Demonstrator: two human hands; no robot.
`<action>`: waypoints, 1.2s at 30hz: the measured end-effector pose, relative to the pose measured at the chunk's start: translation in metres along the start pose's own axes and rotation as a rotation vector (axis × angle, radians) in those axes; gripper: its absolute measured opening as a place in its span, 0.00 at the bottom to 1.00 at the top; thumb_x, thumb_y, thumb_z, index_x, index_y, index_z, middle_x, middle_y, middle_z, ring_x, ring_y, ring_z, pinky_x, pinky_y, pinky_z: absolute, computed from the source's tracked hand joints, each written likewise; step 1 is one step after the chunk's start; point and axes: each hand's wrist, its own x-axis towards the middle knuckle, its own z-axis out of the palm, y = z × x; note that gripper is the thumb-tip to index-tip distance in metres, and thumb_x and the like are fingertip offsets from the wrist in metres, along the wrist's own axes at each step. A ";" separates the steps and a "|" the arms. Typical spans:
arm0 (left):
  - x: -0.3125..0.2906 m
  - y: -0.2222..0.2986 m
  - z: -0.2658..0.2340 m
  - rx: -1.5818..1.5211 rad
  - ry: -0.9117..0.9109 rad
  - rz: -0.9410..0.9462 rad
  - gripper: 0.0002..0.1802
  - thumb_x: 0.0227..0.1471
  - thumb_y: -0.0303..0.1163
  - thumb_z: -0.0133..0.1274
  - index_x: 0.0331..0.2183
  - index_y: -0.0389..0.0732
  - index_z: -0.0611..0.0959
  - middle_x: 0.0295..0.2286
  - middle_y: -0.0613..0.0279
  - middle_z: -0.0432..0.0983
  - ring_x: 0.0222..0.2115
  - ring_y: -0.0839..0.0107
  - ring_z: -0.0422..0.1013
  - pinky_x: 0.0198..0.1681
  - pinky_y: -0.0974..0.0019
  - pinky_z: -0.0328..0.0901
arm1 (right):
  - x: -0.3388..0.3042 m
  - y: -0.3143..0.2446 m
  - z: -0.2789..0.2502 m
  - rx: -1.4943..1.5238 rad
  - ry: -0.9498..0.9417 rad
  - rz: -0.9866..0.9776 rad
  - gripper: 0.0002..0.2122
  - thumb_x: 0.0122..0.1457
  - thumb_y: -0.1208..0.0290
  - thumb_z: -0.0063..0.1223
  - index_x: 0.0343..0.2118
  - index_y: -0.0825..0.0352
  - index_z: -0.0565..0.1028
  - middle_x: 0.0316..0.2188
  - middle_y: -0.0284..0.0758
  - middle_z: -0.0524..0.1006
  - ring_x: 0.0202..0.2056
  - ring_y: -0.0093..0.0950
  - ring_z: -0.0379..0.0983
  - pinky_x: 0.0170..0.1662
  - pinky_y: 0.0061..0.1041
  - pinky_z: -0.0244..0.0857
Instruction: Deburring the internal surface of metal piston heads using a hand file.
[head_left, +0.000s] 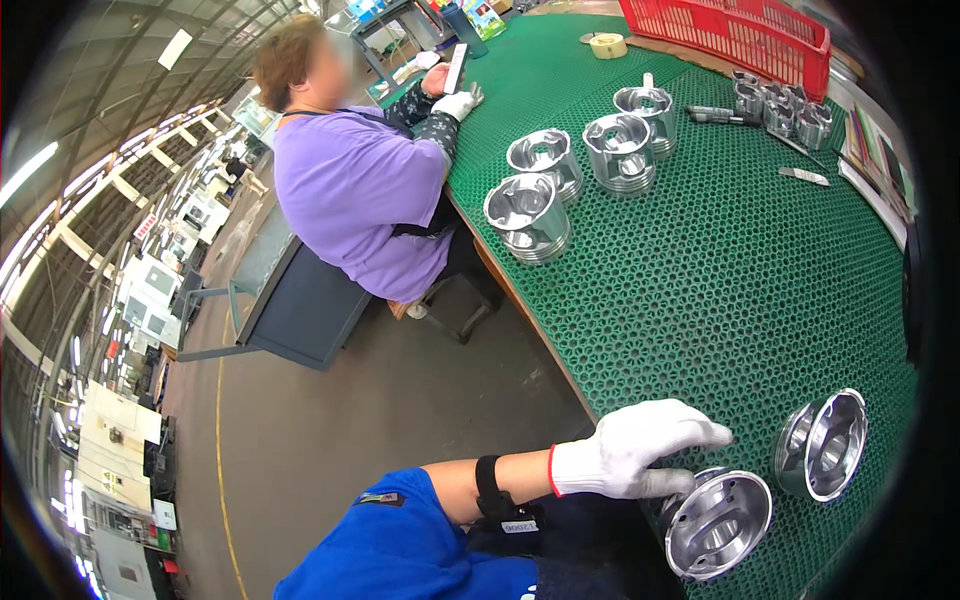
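My left hand (645, 450) wears a white knitted glove with a red cuff edge. Its fingers reach out over the mat, apart from the thumb, and nothing shows between them. Just below the thumb a shiny metal piston (718, 525) lies tilted on its side, its hollow end facing me. The thumb tip overlaps its upper edge; whether they touch I cannot tell. Farther right, a second piston (836, 445) also lies on its side with its hollow end showing. My right hand is out of the picture.
Several pistons (527, 220) stand farther up the green mat (690, 310). Beyond are a red basket (740, 40), smaller metal parts (783, 105), black pens (722, 116), a blade (804, 176) and a tape roll (608, 45). At the table's left edge a seated person (365, 190) holds a phone-like object.
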 end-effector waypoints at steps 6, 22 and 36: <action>0.010 0.002 -0.015 0.078 -0.179 -0.104 0.34 0.46 0.47 0.62 0.52 0.41 0.76 0.47 0.53 0.74 0.48 0.55 0.70 0.53 0.57 0.64 | -0.007 -0.031 0.015 0.095 0.082 0.139 0.26 0.66 0.64 0.38 0.66 0.63 0.56 0.35 0.34 0.73 0.21 0.17 0.58 0.25 0.16 0.58; 0.005 0.024 0.024 -0.268 -0.233 -0.301 0.25 0.51 0.43 0.60 0.47 0.37 0.79 0.39 0.56 0.79 0.39 0.65 0.76 0.44 0.64 0.70 | -0.065 -0.038 0.029 -0.521 -0.412 -0.615 0.24 0.50 0.72 0.57 0.54 0.68 0.73 0.34 0.41 0.81 0.22 0.33 0.77 0.29 0.27 0.70; 0.036 0.017 0.020 -0.490 -0.630 -0.283 0.24 0.46 0.39 0.62 0.42 0.33 0.79 0.38 0.58 0.77 0.38 0.72 0.74 0.43 0.68 0.70 | -0.024 -0.056 0.061 -0.815 -0.587 -0.729 0.28 0.42 0.75 0.61 0.51 0.63 0.73 0.20 0.34 0.74 0.18 0.36 0.71 0.23 0.32 0.64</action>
